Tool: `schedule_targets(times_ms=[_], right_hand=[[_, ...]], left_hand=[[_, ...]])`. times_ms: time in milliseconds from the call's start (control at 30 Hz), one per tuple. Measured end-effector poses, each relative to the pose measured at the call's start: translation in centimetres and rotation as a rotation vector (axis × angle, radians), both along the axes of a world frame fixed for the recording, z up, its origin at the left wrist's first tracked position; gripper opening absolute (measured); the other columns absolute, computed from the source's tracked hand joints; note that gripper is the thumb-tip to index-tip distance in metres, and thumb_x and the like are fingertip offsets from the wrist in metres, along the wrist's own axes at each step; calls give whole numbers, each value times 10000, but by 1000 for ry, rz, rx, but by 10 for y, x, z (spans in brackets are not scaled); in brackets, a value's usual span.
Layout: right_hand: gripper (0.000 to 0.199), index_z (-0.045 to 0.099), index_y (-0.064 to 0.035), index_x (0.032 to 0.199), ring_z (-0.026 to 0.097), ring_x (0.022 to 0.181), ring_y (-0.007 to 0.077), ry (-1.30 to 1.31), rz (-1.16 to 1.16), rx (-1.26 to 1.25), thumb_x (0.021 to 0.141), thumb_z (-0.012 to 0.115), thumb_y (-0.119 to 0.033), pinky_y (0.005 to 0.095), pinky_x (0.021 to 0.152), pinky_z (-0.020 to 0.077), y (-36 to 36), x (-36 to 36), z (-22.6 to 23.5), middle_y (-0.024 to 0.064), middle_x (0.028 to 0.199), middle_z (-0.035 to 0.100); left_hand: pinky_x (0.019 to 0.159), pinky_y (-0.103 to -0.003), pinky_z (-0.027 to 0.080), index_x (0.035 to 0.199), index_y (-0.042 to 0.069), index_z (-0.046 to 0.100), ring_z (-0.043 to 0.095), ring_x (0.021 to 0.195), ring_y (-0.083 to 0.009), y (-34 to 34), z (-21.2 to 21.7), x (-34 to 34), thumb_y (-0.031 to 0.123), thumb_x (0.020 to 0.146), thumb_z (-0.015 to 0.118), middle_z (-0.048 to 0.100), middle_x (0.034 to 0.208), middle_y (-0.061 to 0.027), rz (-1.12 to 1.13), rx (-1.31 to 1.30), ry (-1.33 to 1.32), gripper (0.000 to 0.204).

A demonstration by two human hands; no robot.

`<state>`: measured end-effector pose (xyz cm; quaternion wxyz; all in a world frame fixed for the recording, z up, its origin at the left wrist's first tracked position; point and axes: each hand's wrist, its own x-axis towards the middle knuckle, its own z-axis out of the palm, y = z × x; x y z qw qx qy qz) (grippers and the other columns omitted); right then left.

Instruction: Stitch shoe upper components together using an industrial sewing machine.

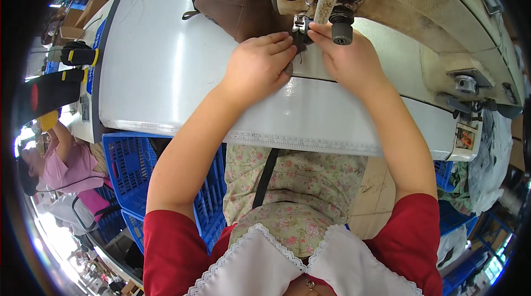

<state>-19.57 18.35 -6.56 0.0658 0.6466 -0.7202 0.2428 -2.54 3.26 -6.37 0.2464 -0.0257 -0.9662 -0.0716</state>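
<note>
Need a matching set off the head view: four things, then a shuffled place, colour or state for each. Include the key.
Things
1. left hand
2. right hand
3. brown piece
4. lap cloth

Places, colours, states
A. pale green with pink flowers
B. just right of the metal presser foot
C. pierced by small holes near its upper edge
D. laid over the part of the brown piece nearest the person

Pairs: 1-D, 2-B, 3-C, 4-A
</note>
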Motion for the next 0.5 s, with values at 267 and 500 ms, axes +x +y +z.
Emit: schedule_targets(times_ms=[267, 500], right_hand=[[377, 704, -86, 1140, 654, 1066, 276, -36, -5, 54, 790, 599, 8, 388, 898, 544, 1, -3, -2, 31, 1229, 680], [386, 688, -79, 1168, 655, 1063, 278, 8, 7, 40, 802, 602, 8, 391, 887, 544, 0, 0, -3, 54, 1226, 675]], left_hand=[[871, -373, 555, 1018, 32, 719, 652, 1124, -238, 5, -1, -1, 99, 669, 683, 710, 1123, -93, 36, 3, -1, 357], [878, -379, 562, 1037, 29, 721, 656, 1121, -261, 3, 1, 2, 71, 642, 678, 711, 1131, -103, 23, 57, -21, 399]])
